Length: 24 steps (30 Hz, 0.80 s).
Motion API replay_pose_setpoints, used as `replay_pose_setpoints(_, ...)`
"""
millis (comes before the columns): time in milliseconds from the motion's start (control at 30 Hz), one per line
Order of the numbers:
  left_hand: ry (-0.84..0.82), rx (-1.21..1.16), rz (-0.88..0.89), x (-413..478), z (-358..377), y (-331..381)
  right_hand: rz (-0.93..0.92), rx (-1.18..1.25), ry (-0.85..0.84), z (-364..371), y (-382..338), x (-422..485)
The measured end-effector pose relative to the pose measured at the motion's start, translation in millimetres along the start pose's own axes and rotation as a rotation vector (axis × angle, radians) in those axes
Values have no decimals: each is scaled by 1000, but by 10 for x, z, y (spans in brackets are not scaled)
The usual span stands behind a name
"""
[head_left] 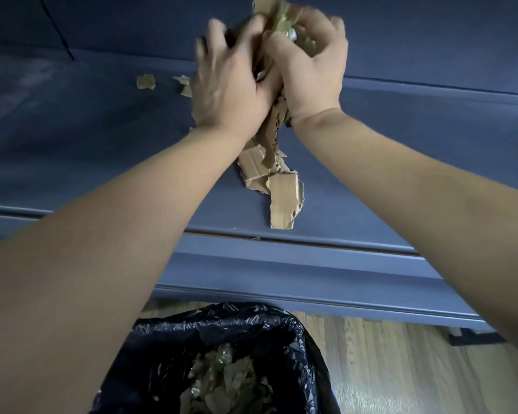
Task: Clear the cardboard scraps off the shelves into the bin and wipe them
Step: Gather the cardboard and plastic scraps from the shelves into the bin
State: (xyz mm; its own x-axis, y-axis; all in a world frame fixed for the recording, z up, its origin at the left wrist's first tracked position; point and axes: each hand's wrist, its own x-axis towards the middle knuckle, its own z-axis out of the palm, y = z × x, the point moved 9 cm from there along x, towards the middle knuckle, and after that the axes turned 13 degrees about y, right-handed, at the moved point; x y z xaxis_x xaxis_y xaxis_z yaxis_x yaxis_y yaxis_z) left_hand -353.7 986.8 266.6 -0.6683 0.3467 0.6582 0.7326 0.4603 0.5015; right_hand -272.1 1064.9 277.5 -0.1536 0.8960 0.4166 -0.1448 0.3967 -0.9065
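Observation:
Both hands are pressed together over the dark blue shelf (87,138), bunching a wad of torn cardboard scraps (277,189) with bits of clear tape. My left hand (231,94) grips the wad from the left, and my right hand (311,70) closes on it from the right. A long torn strip hangs down from the bundle toward the shelf's front edge. Two small scraps (146,82) lie loose on the shelf to the left of my hands. Below, the bin with a black bag (168,354) holds several cardboard and tape pieces.
The shelf's front lip (311,291) runs across the view above the bin. Wood-look floor (416,369) lies to the right of the bin. A dark bracket or foot (476,337) sits on the floor under the shelf at right.

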Motion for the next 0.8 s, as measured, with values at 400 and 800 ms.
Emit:
replay_pose_setpoints(400,-87,11,71,-639,-460,-205,113,-10,43,-230,-94,-894)
replay_pose_setpoints(800,-95,53,-31,-1706,-1186,-433,192,-20,-50,-610,-140,-2010)
